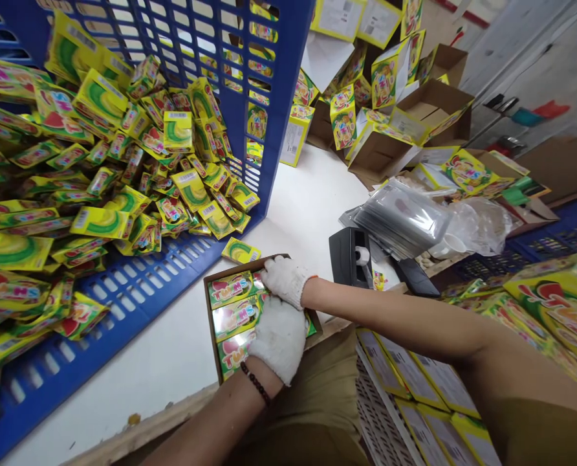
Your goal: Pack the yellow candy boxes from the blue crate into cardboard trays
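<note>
An open brown carton on the white table holds rows of small yellow-green "TWINS" candy boxes. My left hand, in a white knit glove with a dark bead bracelet at the wrist, lies over the boxes on the carton's right side. Its fingers look laid out on them, partly hidden. My right hand, gloved too, is just beyond it at the carton's far right edge. The right fingers are bent down into the carton, and whatever they grip is hidden. A single loose candy box lies by the carton's far edge.
A blue plastic crate, tipped toward me, is heaped with candy boxes at left. A black tape dispenser stands beyond my right forearm, near stacked clear plastic sleeves. Empty display cartons pile up behind. Packed boxes sit low at right.
</note>
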`<state>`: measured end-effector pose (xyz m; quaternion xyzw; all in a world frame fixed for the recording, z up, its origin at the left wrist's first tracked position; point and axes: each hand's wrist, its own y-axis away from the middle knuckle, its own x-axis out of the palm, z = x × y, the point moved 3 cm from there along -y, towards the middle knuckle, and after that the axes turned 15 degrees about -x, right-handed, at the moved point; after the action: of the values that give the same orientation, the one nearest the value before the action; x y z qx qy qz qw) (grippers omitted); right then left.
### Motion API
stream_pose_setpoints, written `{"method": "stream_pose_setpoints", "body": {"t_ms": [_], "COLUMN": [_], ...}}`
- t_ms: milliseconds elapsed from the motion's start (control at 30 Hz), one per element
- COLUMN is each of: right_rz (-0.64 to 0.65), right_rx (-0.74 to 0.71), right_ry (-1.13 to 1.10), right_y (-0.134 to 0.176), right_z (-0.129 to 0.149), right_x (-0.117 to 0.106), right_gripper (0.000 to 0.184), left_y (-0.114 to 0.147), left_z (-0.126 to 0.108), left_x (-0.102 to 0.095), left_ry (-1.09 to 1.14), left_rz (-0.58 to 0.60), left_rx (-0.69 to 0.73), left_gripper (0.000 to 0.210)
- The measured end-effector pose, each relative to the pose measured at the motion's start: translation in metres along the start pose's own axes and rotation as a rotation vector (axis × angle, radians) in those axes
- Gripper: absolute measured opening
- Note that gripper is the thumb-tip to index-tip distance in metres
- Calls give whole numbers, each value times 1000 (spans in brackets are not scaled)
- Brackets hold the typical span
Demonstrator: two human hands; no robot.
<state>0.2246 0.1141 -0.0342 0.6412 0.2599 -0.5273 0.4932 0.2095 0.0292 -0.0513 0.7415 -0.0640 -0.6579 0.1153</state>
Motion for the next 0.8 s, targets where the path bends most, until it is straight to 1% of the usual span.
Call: {"method": "stream_pose_setpoints", "body": {"t_ms": [100, 167, 200, 267, 300, 333, 367, 433, 467, 533, 600, 667, 733, 800], "right_rz": [-154, -239, -262, -266, -249, -228, -213, -227, -239, -245, -241, -208, -180, -226], "right_rx": [59, 118, 181, 327, 373, 388, 380, 364, 370, 386, 381, 362, 339, 337], "right_ry": [-245, -292, -300, -388, -454, -519, -566, -592, -582, -559, -556, -562, -550, -508], "right_y": [10, 24, 31, 45, 50, 54, 56, 56, 56, 55, 55, 57, 59, 56], "right_z": [-17, -30, -36, -43, -44, -43, -41, -35, -32, -29, -28, -31, -39, -51], "right_x": [-8, -14, -14, -6, 2, 11, 20, 32, 36, 38, 34, 27, 18, 4], "right_gripper": [21, 23, 24, 25, 25, 25, 25, 27, 28, 30, 30, 29, 26, 26], "left_y": [3, 3, 1, -7, -12, -17, -23, -36, -42, -53, -60, -61, -56, -49], "left_z": [0, 1, 2, 7, 10, 12, 15, 20, 23, 27, 30, 30, 30, 30], "left_x": [-3, -8, -11, -19, -23, -27, -31, -33, -32, -26, -21, -17, -17, -19], "left_ry": [-6, 3, 19, 57, 72, 80, 81, 81, 90, 104, 101, 90, 106, 122], "left_rz": [-23, 2, 30, 93, 98, 87, 69, 48, 60, 129, 173, 191, 169, 130], "left_rx": [77, 117, 116, 91, 101, 129, 169, 238, 238, 170, 98, 62, 63, 47], "left_gripper": [39, 34, 31, 29, 30, 32, 34, 37, 37, 38, 39, 41, 42, 41]}}
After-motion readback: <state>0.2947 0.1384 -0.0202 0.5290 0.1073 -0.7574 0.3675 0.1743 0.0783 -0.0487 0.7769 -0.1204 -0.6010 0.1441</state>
